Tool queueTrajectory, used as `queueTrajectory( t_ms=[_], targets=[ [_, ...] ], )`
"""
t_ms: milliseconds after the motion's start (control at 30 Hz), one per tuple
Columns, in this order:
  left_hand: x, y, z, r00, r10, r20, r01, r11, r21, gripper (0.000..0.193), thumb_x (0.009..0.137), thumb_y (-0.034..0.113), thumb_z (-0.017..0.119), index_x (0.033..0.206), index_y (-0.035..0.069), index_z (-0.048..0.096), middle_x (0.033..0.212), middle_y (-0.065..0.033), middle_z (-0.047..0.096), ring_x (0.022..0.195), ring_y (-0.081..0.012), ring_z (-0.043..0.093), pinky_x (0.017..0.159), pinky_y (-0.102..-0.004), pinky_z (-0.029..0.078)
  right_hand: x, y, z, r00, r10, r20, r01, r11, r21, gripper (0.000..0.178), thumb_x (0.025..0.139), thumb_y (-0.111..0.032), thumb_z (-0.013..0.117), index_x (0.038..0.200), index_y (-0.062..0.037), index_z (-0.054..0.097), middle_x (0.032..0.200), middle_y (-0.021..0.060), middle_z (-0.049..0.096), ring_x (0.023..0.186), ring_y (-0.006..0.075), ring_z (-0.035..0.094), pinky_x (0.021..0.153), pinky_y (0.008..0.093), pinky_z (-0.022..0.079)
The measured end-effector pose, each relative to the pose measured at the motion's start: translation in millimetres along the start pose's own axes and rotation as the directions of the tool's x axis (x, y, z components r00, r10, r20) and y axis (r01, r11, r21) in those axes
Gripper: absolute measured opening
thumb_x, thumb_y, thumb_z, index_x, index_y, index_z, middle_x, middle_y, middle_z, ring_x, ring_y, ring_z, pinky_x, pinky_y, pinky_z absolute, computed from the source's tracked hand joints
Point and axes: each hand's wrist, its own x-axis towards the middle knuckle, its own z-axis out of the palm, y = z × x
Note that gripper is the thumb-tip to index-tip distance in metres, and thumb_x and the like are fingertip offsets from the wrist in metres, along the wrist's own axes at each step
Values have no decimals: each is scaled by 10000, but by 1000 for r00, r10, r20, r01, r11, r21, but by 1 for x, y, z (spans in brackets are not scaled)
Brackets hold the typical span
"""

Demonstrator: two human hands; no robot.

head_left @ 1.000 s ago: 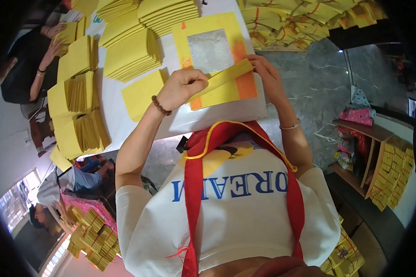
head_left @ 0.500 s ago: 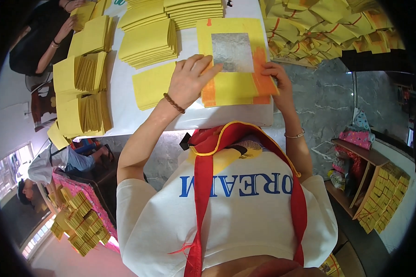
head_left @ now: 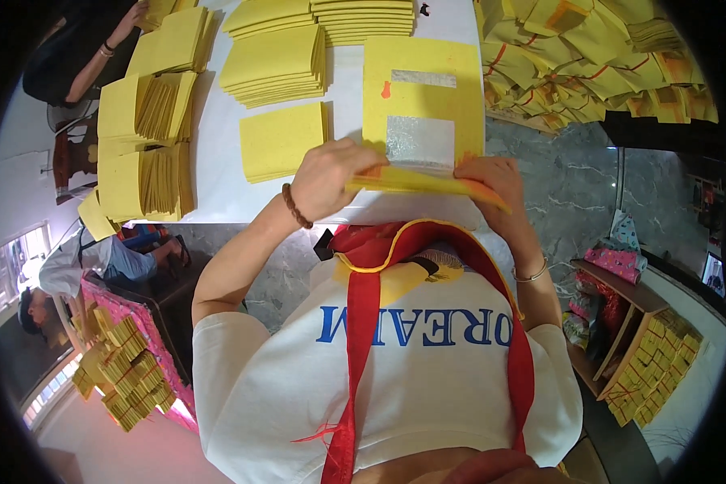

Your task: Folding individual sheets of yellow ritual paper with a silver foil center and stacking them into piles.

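My left hand (head_left: 327,181), with a brown bead bracelet at its wrist, pinches the left end of a yellow paper sheet (head_left: 415,181) at the table's near edge. At the other end, my right hand (head_left: 500,185) grips the same sheet, its fingers curled over the orange-marked part. The sheet's near edge is raised as a slanting strip, blurred by motion. Beyond the strip shows a silver foil patch (head_left: 421,139). Farther off lies a flat yellow sheet (head_left: 427,52) with a foil strip and a small orange mark. Left of it rests a thin folded yellow stack (head_left: 284,142).
Thicker stacks of folded yellow paper (head_left: 274,64) stand farther back, with more along the left (head_left: 141,181). Yellow bundles with red ties (head_left: 573,56) are heaped at far right. A co-worker's arm (head_left: 93,77) reaches in at upper left. Another person (head_left: 113,258) is at lower left.
Both hands have moved nearer my body, lifting the near edge of the sheet with them. The far flat sheet with its foil strip now shows. The thin folded stack is less covered.
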Motion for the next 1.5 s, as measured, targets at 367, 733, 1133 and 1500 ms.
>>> queueTrajectory(
  t_ms=[367, 733, 1133, 1500],
  targets=[
    [31, -32, 29, 862, -500, 79, 406, 590, -698, 312, 884, 258, 587, 1043, -10, 584, 672, -39, 539, 591, -88, 449, 526, -261, 396, 28, -10, 6, 872, 484, -75, -393, 783, 483, 411, 827, -105, 641, 1222, -43, 548, 1056, 116, 644, 938, 149, 612, 803, 279, 473],
    [28, -34, 34, 781, -614, 115, 506, 515, -692, 243, 848, 213, 633, 831, 33, 471, 592, 29, 418, 547, -50, 367, 484, -229, 321, 36, 3, 11, 765, 634, 115, -538, 530, 655, 417, 809, -113, 670, 1204, -26, 571, 1057, 87, 649, 885, 81, 582, 743, 227, 482],
    [26, -20, 21, 745, -661, 90, 508, 475, -718, 318, 852, 172, 628, 1050, 27, 425, 719, -29, 561, 607, -70, 475, 529, -234, 360, 36, 1, 12, 767, 639, 58, -606, 692, 393, 414, 778, -125, 660, 1177, -40, 591, 973, 144, 677, 831, 130, 639, 738, 259, 491],
    [70, 28, 42, 984, 54, -170, -21, 981, 193, 556, 826, 333, 602, 1297, 77, 454, 1355, -198, 370, 1279, -349, 315, 1040, -470, 250, 37, -1, 13, 768, 640, 16, -581, 687, 437, 424, 772, -152, 658, 1180, -61, 592, 948, 166, 675, 817, 169, 653, 735, 286, 492]
  ],
)
